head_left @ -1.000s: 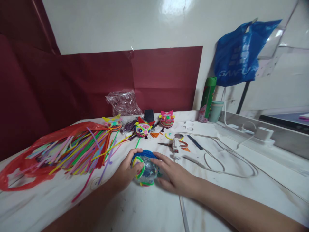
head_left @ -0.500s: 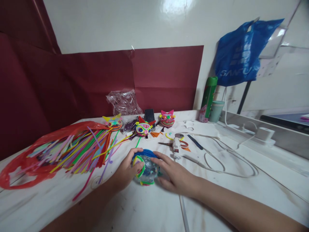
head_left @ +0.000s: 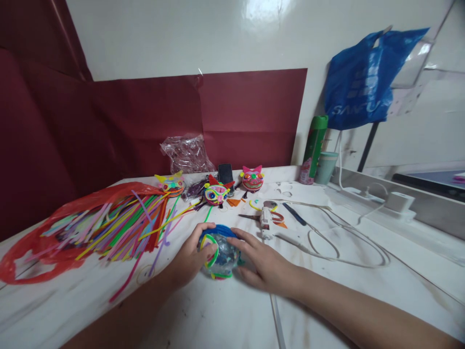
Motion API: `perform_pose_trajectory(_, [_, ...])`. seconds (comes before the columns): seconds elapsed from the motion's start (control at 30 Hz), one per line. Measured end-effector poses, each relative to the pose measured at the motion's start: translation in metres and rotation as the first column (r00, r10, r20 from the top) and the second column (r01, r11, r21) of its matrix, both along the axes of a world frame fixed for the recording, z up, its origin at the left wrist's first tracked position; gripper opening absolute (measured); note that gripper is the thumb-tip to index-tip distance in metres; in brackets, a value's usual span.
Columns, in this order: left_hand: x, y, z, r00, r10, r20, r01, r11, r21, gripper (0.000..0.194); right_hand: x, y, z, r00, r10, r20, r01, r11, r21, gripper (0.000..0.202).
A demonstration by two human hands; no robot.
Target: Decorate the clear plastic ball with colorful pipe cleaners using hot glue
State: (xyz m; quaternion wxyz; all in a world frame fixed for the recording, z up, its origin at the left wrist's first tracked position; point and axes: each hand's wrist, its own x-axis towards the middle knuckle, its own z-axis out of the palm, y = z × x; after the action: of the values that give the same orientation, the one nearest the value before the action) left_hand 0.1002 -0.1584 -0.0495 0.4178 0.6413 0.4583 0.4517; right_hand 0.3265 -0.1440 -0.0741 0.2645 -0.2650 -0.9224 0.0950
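Note:
A clear round ball (head_left: 225,259) rests on the white table between my hands. Blue strands run over its top, and a green, yellow and white ring is on its left side. My left hand (head_left: 194,254) grips the ball's left side, thumb on the ring. My right hand (head_left: 263,261) curves around the right side, fingertips at the blue strands. Just beyond stand a decorated ball with red horns (head_left: 216,192), a pink-eared one (head_left: 252,179) and a yellow-eared one (head_left: 170,183). A glue gun (head_left: 267,223) and orange-handled scissors (head_left: 278,218) lie ahead of my right hand.
Many coloured pipe cleaners (head_left: 119,228) spill from a red plastic bag (head_left: 25,271) at left. The glue gun's white cord (head_left: 358,264) loops across the right side. A phone (head_left: 225,173), green spray can (head_left: 315,150), cup (head_left: 326,168) and power strip (head_left: 378,201) stand at the back.

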Motion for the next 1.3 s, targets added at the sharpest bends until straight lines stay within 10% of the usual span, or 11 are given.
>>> perform_pose_trajectory(1.3, [-0.0045, 0.0030, -0.0054, 0.999, -0.029, -0.017, 0.029, 0.999, 0.030, 0.044, -0.0002, -0.0003, 0.0006, 1.000, 0.000, 0.009, 0.000, 1.000, -0.022, 0.064])
